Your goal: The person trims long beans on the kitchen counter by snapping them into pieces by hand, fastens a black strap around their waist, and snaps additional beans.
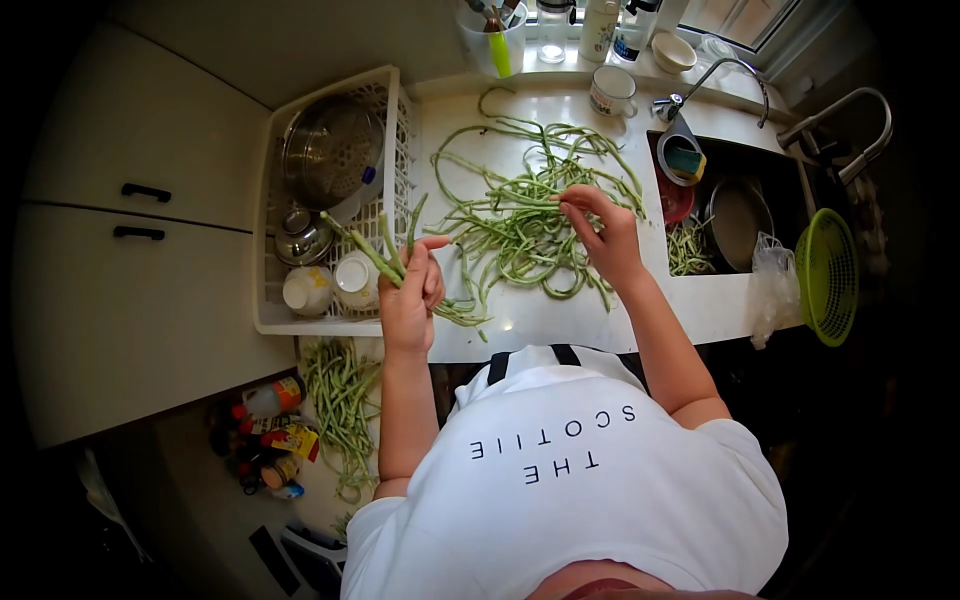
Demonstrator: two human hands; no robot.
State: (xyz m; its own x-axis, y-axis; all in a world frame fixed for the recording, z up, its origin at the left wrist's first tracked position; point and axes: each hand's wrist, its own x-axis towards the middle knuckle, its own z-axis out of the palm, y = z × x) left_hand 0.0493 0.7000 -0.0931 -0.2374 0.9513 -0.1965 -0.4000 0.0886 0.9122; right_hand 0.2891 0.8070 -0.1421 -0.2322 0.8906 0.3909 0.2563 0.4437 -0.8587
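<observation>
My left hand is closed around a small bunch of long green beans, whose ends poke out past the fingers. The index finger of that hand points out to the right. A large tangled pile of long beans covers the middle of the white counter. Over the right part of this pile, my right hand has thumb and fingertips pinched together at the end of a long bean. Some shorter bean pieces lie just right of my left wrist.
A white dish rack with pots and bowls stands left. More long beans lie beside several condiment bottles. On the right are a sink with a pan and cut beans, a plastic bag and a green colander.
</observation>
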